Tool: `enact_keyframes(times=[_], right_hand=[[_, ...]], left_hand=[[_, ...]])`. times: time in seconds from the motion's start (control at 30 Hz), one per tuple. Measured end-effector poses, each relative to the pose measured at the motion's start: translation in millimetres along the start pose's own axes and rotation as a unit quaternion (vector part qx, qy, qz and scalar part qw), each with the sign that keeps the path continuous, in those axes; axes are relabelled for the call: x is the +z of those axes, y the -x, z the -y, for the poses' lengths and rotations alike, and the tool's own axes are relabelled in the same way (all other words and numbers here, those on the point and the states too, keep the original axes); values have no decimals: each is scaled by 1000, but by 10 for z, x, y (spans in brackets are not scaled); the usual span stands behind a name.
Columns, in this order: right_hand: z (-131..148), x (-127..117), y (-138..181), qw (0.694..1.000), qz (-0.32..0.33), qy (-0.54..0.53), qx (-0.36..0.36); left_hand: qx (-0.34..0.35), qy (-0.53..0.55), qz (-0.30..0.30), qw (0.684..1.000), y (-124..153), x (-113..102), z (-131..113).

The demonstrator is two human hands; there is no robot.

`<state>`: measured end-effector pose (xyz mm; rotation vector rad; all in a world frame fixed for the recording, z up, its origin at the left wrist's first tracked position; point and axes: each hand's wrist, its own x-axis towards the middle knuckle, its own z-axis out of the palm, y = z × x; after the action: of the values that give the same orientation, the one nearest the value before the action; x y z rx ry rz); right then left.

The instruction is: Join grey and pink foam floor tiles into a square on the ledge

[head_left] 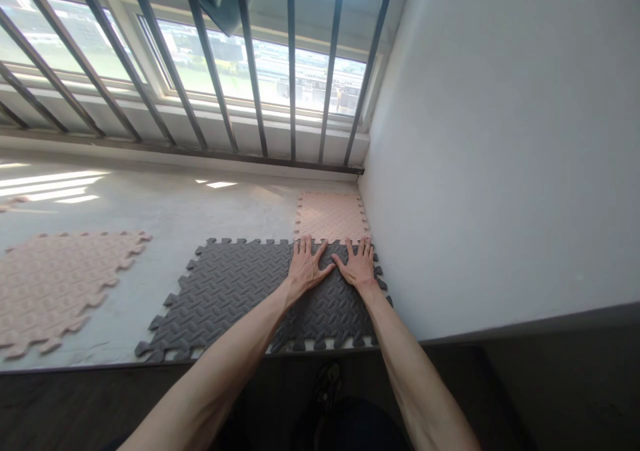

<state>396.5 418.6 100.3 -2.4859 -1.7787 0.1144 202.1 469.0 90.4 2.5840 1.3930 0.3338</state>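
Note:
Dark grey interlocking foam mats lie side by side on a pale raised floor by the window. A pink foam mat sits in the far right corner, joined to the grey one in front of it. My left hand lies flat, fingers spread, on the far edge of the right grey mat, its fingertips at the seam with the pink mat. My right hand is pressed flat beside it, fingers spread, close to the wall. Neither hand holds anything.
A loose pink foam mat lies at the left on the pale floor. Dark metal bars stand in front of the window. A white wall closes the right side. Dark flooring runs below the platform's edge.

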Motion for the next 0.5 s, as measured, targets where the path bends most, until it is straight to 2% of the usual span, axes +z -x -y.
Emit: enact_keyframes(times=[0.13, 0.3, 0.5], right_hand=[[101, 11, 41, 1000, 3, 5, 4], [199, 40, 116, 997, -18, -7, -79], [396, -132, 130, 996, 35, -20, -73]], left_hand=[[-12, 0, -8, 1000, -29, 39, -57], [-15, -7, -8, 1000, -11, 58, -40], [-13, -14, 8, 1000, 69, -1, 23]])
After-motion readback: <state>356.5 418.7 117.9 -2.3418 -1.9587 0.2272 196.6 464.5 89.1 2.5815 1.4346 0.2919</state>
